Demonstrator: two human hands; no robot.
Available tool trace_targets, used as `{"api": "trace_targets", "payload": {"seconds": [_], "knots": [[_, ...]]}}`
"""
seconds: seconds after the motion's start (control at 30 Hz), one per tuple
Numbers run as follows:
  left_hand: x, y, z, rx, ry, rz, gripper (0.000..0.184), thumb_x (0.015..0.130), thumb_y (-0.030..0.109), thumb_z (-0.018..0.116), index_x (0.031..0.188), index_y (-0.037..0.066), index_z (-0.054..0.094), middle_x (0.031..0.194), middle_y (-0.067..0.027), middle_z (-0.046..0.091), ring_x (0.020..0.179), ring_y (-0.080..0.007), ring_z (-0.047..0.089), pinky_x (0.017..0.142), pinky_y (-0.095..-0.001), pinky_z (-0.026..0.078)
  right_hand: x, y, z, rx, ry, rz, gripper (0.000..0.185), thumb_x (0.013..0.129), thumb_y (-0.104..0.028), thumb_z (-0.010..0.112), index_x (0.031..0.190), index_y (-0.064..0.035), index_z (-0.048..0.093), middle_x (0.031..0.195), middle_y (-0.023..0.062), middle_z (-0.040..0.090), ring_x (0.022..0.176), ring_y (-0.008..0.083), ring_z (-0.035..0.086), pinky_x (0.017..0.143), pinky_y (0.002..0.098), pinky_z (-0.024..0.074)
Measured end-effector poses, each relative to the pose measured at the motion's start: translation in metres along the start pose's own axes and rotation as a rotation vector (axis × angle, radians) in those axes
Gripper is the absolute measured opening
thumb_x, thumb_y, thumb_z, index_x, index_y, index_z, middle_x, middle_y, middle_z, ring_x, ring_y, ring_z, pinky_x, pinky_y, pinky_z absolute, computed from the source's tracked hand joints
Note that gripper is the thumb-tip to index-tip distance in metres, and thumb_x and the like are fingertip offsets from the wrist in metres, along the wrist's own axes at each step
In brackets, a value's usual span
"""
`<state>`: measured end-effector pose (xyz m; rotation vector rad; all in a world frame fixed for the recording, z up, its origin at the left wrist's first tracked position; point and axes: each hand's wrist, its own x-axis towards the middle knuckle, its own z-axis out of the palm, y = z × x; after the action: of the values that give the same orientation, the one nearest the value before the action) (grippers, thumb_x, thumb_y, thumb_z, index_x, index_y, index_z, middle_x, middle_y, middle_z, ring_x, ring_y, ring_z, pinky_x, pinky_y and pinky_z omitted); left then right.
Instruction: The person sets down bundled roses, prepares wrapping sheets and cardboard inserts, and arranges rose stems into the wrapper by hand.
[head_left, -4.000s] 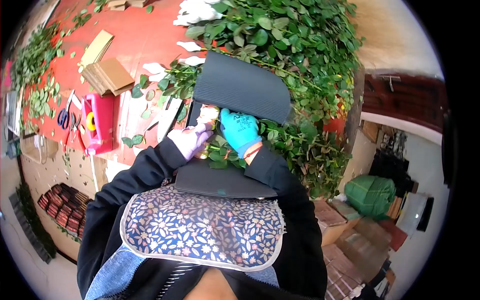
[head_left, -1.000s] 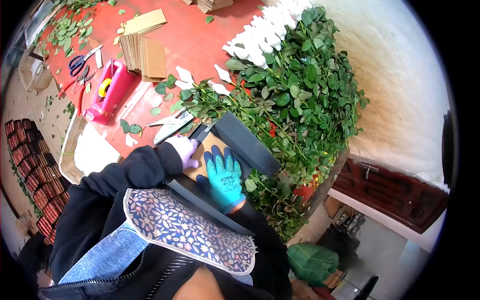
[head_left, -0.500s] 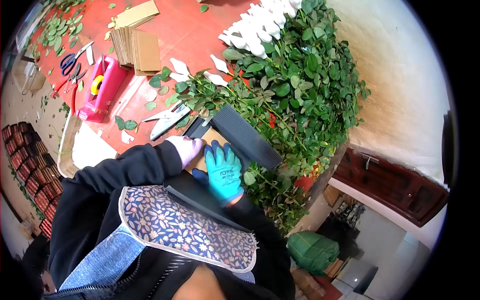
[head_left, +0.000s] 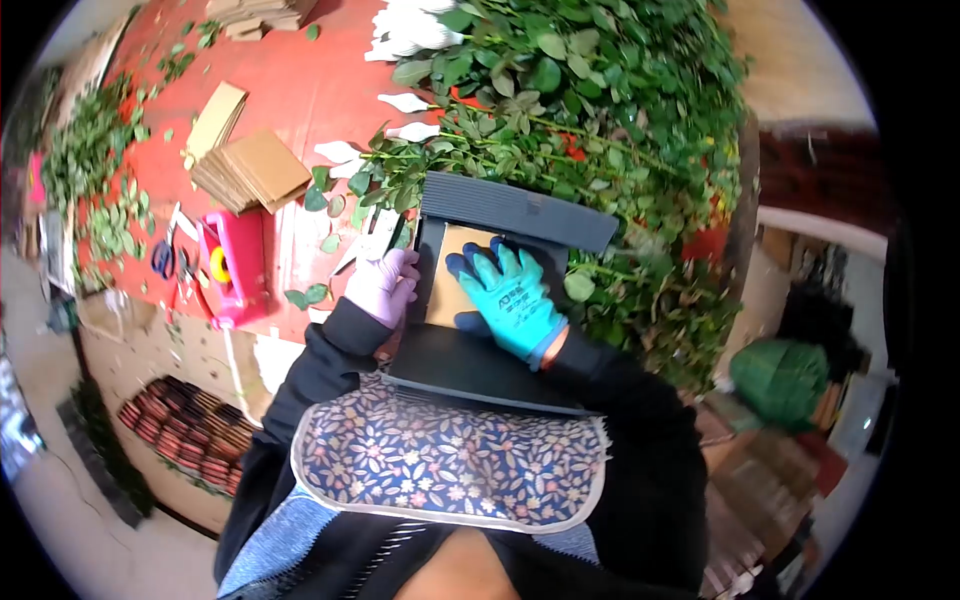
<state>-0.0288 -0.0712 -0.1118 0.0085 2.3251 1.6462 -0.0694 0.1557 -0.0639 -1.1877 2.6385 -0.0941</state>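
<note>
My right hand point(head_left: 512, 305), in a teal and dark-blue glove, lies with fingers spread on a tan cardboard piece point(head_left: 445, 300) inside an open black box point(head_left: 470, 365). The box's ridged flap point(head_left: 520, 212) is raised at the far side. Just left of the box is my left hand point(head_left: 383, 288) in a thin purple glove, its fingers curled in. A silver bladed tool point(head_left: 378, 238) lies right beyond those fingers and is partly covered by them. Whether the left hand grips it, I cannot tell.
White-sleeved, leafy flower stems point(head_left: 600, 110) fill the right of the red table point(head_left: 330, 70). Left are stacked cardboard pieces point(head_left: 255, 170), a pink tape dispenser point(head_left: 235, 270), dark-handled scissors point(head_left: 165, 255) and red-handled pruners point(head_left: 187, 285). A floral apron point(head_left: 450, 460) sits below the box.
My left hand has left the cardboard in the box and moved to the tool on its left. My right hand stays on the cardboard. The head view has turned and shifted.
</note>
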Motion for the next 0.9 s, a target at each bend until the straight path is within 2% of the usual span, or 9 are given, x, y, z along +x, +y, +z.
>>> {"api": "trace_targets", "payload": {"seconds": [0.07, 0.1, 0.13, 0.2, 0.47, 0.53, 0.6, 0.8, 0.9], "knots": [[0.002, -0.007, 0.009, -0.054, -0.053, 0.101, 0.044, 0.081, -0.006, 0.057, 0.125, 0.000, 0.053, 0.085, -0.0080, 0.062, 0.063, -0.0154, 0.060, 0.059, -0.0262, 0.051, -0.001, 0.003, 0.002, 0.002, -0.041, 0.017, 0.074, 0.082, -0.052, 0.060, 0.144, -0.0161, 0.041, 0.143, 0.0114, 0.045, 0.128, 0.0380, 0.041, 0.103, 0.0531, 0.0296], [0.006, -0.012, 0.014, 0.248, 0.010, 0.397, 0.055, 0.080, -0.007, 0.057, 0.134, 0.001, 0.048, 0.088, -0.0085, 0.060, 0.068, -0.0156, 0.062, 0.063, -0.0259, 0.052, -0.002, 0.002, 0.004, -0.005, -0.039, 0.028, 0.074, 0.082, -0.052, 0.060, 0.144, -0.0157, 0.041, 0.143, 0.0114, 0.044, 0.129, 0.0385, 0.040, 0.104, 0.0533, 0.0292], [0.003, -0.014, 0.018, 0.181, -0.067, 0.212, 0.058, 0.079, -0.007, 0.058, 0.136, 0.001, 0.047, 0.093, -0.0092, 0.059, 0.071, -0.0152, 0.061, 0.068, -0.0256, 0.052, -0.003, 0.002, 0.005, -0.013, -0.039, 0.035, 0.074, 0.083, -0.051, 0.060, 0.144, -0.0153, 0.041, 0.144, 0.0114, 0.044, 0.129, 0.0389, 0.040, 0.105, 0.0534, 0.0288], [0.007, -0.023, 0.016, 0.085, -0.124, 0.157, 0.061, 0.079, -0.006, 0.061, 0.138, 0.000, 0.045, 0.096, -0.0094, 0.058, 0.070, -0.0146, 0.060, 0.068, -0.0252, 0.051, -0.002, 0.002, 0.008, 0.010, -0.025, 0.046, 0.073, 0.083, -0.050, 0.060, 0.143, -0.0135, 0.042, 0.144, 0.0119, 0.043, 0.129, 0.0398, 0.040, 0.105, 0.0530, 0.0289], [0.021, 0.006, 0.013, 0.391, -0.104, 0.198, 0.074, 0.067, 0.009, 0.081, 0.133, 0.003, 0.047, 0.106, -0.0106, 0.056, 0.061, -0.0131, 0.057, 0.055, -0.0260, 0.047, -0.003, 0.007, 0.013, -0.049, 0.042, -0.047, 0.069, 0.077, -0.042, 0.067, 0.136, -0.0100, 0.049, 0.135, 0.0124, 0.050, 0.123, 0.0383, 0.046, 0.097, 0.0492, 0.0375], [0.028, 0.017, 0.017, 0.499, -0.031, 0.357, 0.087, 0.062, 0.016, 0.084, 0.137, 0.004, 0.044, 0.120, -0.0141, 0.053, 0.080, -0.0191, 0.063, 0.067, -0.0304, 0.052, -0.003, 0.008, 0.008, -0.044, -0.007, -0.056, 0.068, 0.077, -0.043, 0.066, 0.135, -0.0097, 0.050, 0.132, 0.0114, 0.050, 0.120, 0.0377, 0.047, 0.096, 0.0488, 0.0383], [0.027, 0.033, 0.022, 0.672, -0.143, 0.227, 0.094, 0.058, 0.031, 0.086, 0.140, 0.008, 0.044, 0.135, -0.0190, 0.045, 0.123, -0.0377, 0.047, 0.101, -0.0445, 0.042, -0.003, 0.006, 0.015, -0.146, 0.045, -0.044, 0.069, 0.077, -0.044, 0.067, 0.134, -0.0086, 0.051, 0.130, 0.0107, 0.050, 0.119, 0.0376, 0.047, 0.094, 0.0487, 0.0393], [0.038, 0.022, 0.019, 0.602, -0.153, 0.314, 0.090, 0.059, 0.026, 0.086, 0.136, 0.004, 0.044, 0.133, -0.0245, 0.043, 0.121, -0.0427, 0.047, 0.102, -0.0458, 0.041, 0.001, 0.007, 0.004, -0.023, 0.097, -0.037, 0.055, 0.083, -0.047, 0.060, 0.124, -0.0094, 0.056, 0.127, 0.0136, 0.052, 0.118, 0.0368, 0.049, 0.095, 0.0498, 0.0405], [0.042, 0.023, 0.014, 0.609, -0.156, 0.347, 0.087, 0.058, 0.026, 0.085, 0.133, 0.003, 0.046, 0.131, -0.0241, 0.044, 0.120, -0.0426, 0.048, 0.102, -0.0444, 0.043, -0.003, 0.010, -0.020, 0.379, -0.002, -0.096, 0.044, 0.089, -0.039, 0.056, 0.126, -0.0138, 0.057, 0.128, 0.0101, 0.055, 0.115, 0.0316, 0.054, 0.094, 0.0480, 0.0427]]}}
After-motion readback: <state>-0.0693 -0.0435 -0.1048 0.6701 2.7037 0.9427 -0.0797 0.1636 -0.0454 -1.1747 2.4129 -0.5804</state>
